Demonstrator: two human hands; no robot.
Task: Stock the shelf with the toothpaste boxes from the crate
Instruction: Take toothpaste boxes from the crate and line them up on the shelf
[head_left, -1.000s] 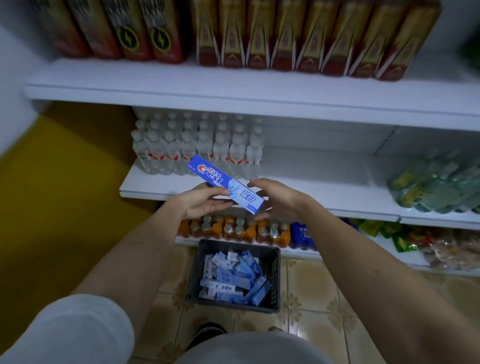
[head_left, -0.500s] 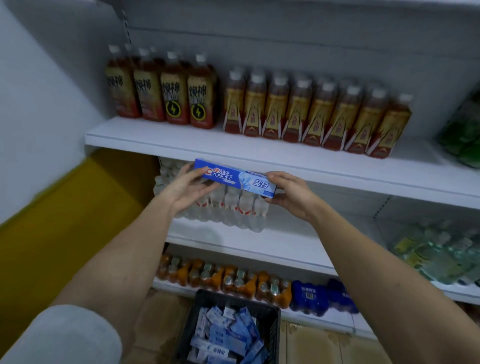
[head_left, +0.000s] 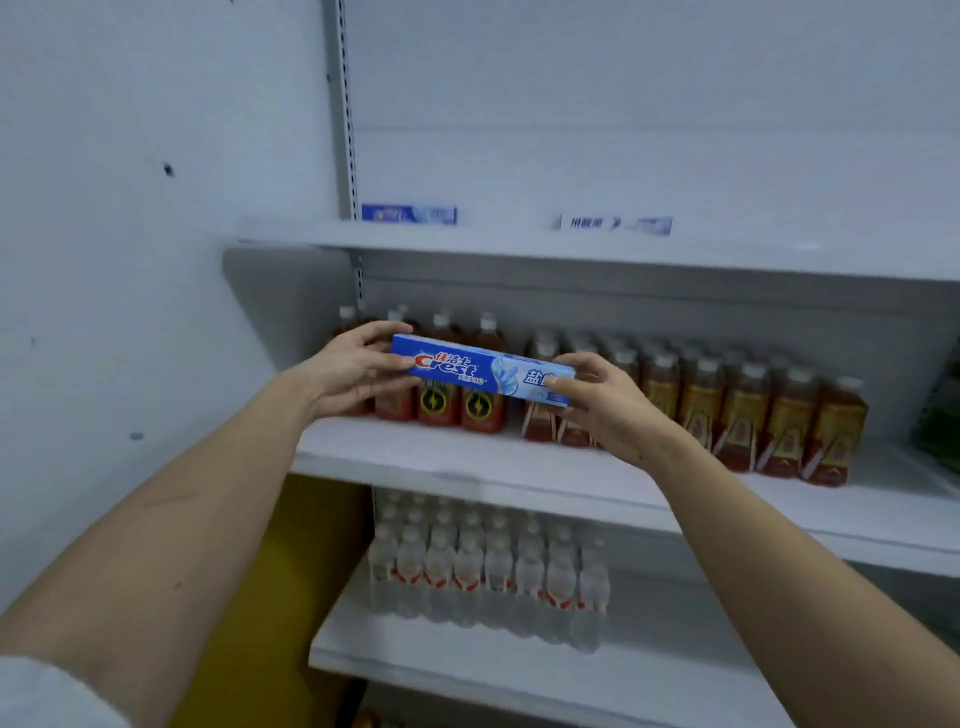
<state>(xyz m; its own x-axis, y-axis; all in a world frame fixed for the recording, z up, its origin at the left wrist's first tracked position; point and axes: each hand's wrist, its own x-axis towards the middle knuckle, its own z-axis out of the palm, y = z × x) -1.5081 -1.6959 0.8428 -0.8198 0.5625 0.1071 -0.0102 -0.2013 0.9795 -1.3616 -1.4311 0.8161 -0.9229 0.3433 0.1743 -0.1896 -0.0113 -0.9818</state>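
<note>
- Both hands held one blue Crest toothpaste box (head_left: 483, 370) level and lengthwise, its printed face toward the camera.
- At the box's left end, the left hand (head_left: 349, 370) gripped it with fingers curled over the top edge and the thumb below.
- At the right end, the right hand (head_left: 597, 400) pinched it, thumb across the front face and fingers behind.
- Neither hand had room to spare around the box; each was closed firmly on its own end.
- The box hung in the air in front of the middle shelf (head_left: 467, 467), level with the tops of the brown tea bottles (head_left: 727, 405) standing there, and touched no shelf.
- Above it ran the front edge of the top shelf (head_left: 519, 244), white and straight.
- On that top shelf lay two toothpaste boxes: one (head_left: 409, 214) near the left upright, another (head_left: 615, 224) well to its right, with a bare stretch of shelf between them.
- More bare shelf ran on to the right of the second box.
- Left of everything stood a plain white wall (head_left: 130, 260), close beside the left forearm.
- Below the tea bottles, a lower shelf (head_left: 467, 660) carried clear water bottles (head_left: 483, 571) in tight rows.
</note>
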